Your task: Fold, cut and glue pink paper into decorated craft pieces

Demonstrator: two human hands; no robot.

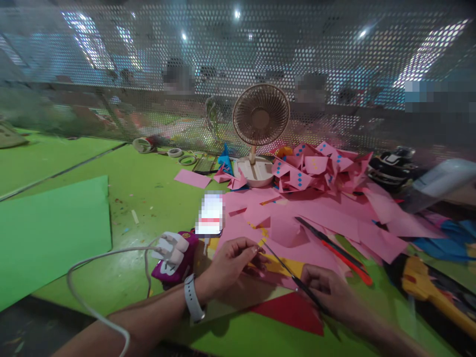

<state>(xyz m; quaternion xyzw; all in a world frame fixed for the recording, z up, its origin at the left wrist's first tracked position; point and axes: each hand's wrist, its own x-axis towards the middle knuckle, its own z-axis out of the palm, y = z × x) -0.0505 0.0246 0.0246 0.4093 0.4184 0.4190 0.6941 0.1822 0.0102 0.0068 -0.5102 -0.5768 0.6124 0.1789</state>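
My right hand point(330, 290) grips a pair of scissors point(297, 282) by the dark handles, with the thin blades pointing up and left. Facing it, my left hand point(234, 263) has its thumb and fingertips pinched together close to the blade tips. What it pinches, if anything, is too small to make out. Small yellow paper bits point(262, 229) lie just beyond these fingertips. Under and between the hands are yellow paper point(293, 266) and a red paper piece point(293, 312). Pink paper sheets point(245, 203) spread out behind them.
A heap of folded pink paper point(316, 166) sits beside a small fan point(261, 119). A lit phone point(210, 213) lies left of the sheets, near a charger point(173, 248) with a white cable point(92, 258). A black-and-red cutter point(334, 250) lies right. Green card point(55, 233) covers the left.
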